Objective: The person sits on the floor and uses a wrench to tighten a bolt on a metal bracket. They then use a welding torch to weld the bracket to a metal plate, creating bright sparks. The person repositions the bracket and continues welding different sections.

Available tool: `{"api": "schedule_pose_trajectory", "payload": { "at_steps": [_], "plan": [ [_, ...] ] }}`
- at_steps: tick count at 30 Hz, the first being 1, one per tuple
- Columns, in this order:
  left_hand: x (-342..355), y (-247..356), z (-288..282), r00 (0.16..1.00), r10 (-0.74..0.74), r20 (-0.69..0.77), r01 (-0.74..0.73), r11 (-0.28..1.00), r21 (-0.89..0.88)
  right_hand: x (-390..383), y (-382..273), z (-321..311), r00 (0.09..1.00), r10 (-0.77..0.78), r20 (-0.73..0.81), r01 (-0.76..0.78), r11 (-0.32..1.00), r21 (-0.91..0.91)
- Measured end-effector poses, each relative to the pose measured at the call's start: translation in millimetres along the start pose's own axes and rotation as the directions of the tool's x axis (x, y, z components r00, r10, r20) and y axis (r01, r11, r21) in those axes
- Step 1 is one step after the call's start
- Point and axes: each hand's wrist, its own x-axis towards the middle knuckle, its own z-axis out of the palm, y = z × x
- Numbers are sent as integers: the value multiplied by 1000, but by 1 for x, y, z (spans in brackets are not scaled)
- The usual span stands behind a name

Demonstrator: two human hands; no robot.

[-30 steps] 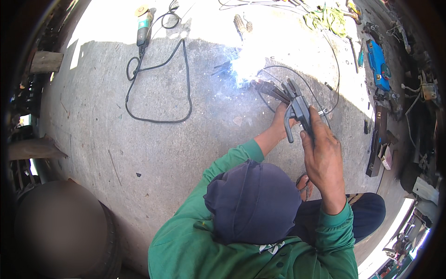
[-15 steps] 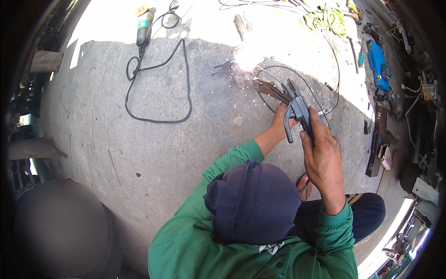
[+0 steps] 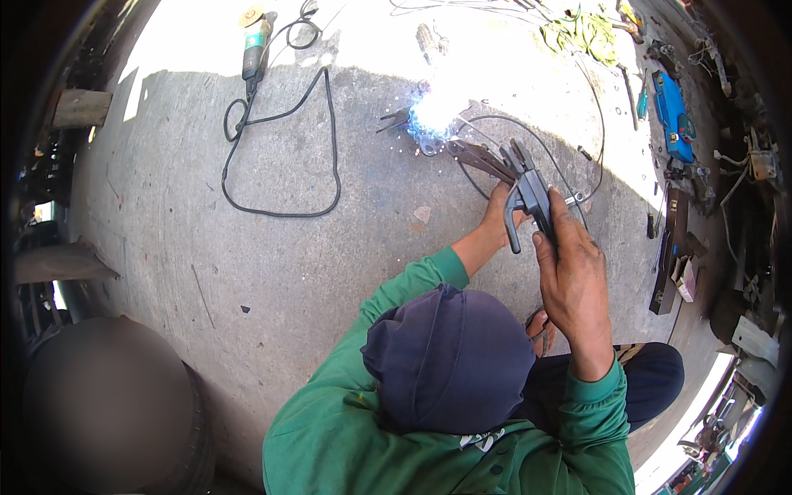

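Note:
My right hand is closed around a dark grey welding electrode holder. From its jaws a thin welding rod runs to a blinding white-blue arc with sparks. Behind the holder, my left hand grips rusty brown pliers, its fingers partly hidden. The pliers' jaws end just beside the glare. A dark forked metal piece sticks out on the arc's left; glare hides the rest of the work. Green sleeves cover both my arms.
An angle grinder lies at the upper left, its black cord looped on the concrete floor. Welding cable curves past the arc. Along the right lie a blue case, a yellow-green cloth and scattered tools.
The arc's glow has grown larger and bluer, covering more of the metal. Both hands keep nearly the same position and hold.

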Motion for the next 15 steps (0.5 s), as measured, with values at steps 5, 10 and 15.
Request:
{"api": "schedule_pose_trajectory", "payload": {
  "at_steps": [5,10,15],
  "plan": [
    [-2,0,-1,1000,-5,-10,5,1000,11,1,0,0,1000,-12,4,12,1000,5],
    [-7,1,6,1000,7,5,-7,1000,24,1,3,0,1000,-6,-1,6,1000,-4],
    [-1,-1,-4,1000,10,15,-11,1000,21,1,1,2,1000,-14,3,14,1000,-8]
  ]
}}
